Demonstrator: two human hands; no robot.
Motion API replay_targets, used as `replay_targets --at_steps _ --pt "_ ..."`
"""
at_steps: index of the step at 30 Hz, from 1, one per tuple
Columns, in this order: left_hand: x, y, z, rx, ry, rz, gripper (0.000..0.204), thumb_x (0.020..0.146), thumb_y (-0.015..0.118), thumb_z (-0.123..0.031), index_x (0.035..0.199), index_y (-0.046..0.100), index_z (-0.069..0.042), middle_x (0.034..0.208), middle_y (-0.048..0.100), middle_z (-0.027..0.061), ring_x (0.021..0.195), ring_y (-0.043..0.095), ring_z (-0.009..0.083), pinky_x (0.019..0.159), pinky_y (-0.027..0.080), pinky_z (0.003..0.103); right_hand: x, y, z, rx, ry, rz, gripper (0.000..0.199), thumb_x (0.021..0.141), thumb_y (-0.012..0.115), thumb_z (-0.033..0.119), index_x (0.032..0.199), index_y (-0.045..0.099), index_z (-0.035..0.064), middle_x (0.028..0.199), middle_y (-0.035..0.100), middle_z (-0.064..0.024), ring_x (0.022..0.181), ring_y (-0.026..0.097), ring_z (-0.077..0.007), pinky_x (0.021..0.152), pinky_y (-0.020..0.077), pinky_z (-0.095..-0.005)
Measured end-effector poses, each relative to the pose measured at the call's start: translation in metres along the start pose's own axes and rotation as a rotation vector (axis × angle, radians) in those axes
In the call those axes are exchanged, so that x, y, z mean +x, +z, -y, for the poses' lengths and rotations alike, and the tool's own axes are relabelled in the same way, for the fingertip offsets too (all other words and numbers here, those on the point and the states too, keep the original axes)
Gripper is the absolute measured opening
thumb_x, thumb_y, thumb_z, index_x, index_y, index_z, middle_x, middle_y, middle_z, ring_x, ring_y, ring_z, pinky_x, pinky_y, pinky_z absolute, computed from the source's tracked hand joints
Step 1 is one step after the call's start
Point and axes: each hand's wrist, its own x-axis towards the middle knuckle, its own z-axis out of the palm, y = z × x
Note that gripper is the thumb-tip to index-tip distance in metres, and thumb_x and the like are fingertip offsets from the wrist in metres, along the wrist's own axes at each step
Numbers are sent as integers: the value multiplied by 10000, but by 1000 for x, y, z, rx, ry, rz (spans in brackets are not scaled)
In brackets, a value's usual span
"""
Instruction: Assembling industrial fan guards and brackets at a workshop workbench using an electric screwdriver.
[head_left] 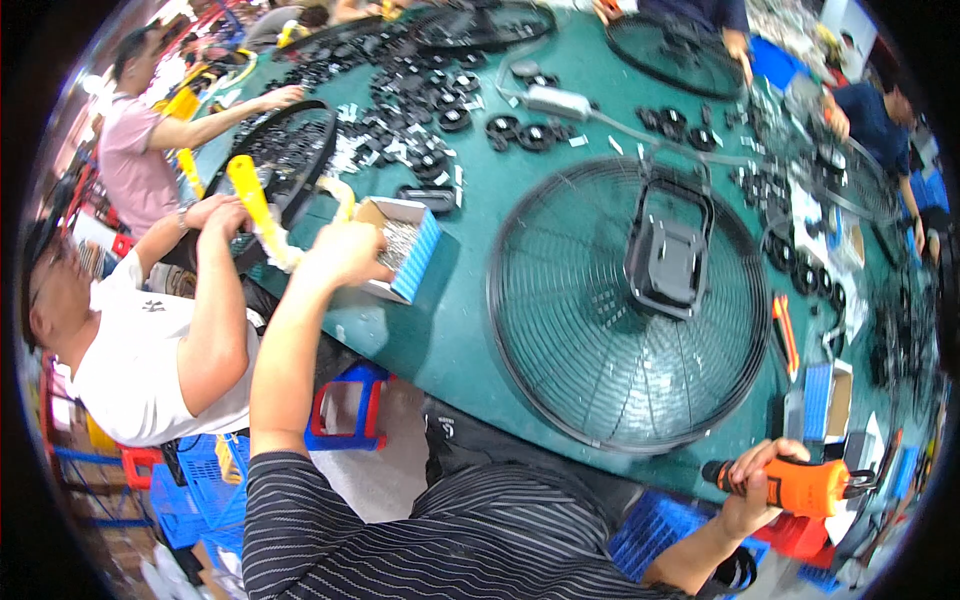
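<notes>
My left hand reaches into the near side of an open blue-and-white cardboard box of small metal screws. Its fingers are bent together among the screws, and what is between the fingertips is hidden. Off the table's near right edge, my right hand is wrapped round an orange power screwdriver, its black nose pointing left. Between my hands a large round black fan grille lies flat, with a black bracket standing on it right of its middle.
The green table holds piles of black plastic parts at the back. An orange-handled tool and another blue box lie right of the grille. A co-worker in a white shirt sits close at left, near a yellow-handled tool.
</notes>
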Motion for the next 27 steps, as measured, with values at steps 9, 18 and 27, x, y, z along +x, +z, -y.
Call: replay_targets --at_steps 9,18,27 --pt "17 32 10 -152 11 -125 129 712 683 -158 823 748 -160 855 732 115 849 710 310 741 547 459 3 -3 1 3 44 4 389 889 630 80 1221 447 -10 777 506 -67 599 487 -118 550 412 -233" --pt "6 26 4 -163 -24 -217 154 757 661 -183 862 748 -113 846 728 144 838 709 335 758 557 457 9 1 8 -35 103 -16 379 879 662 114 1176 457 0 747 504 -64 573 497 -124 547 423 -242" --pt "29 33 3 -51 14 -121 146 719 680 -153 832 756 -100 850 730 137 844 710 320 757 552 445 4 -1 7 -65 60 26 361 878 650 94 1164 449 3 753 509 -65 549 490 -134 529 434 -261"
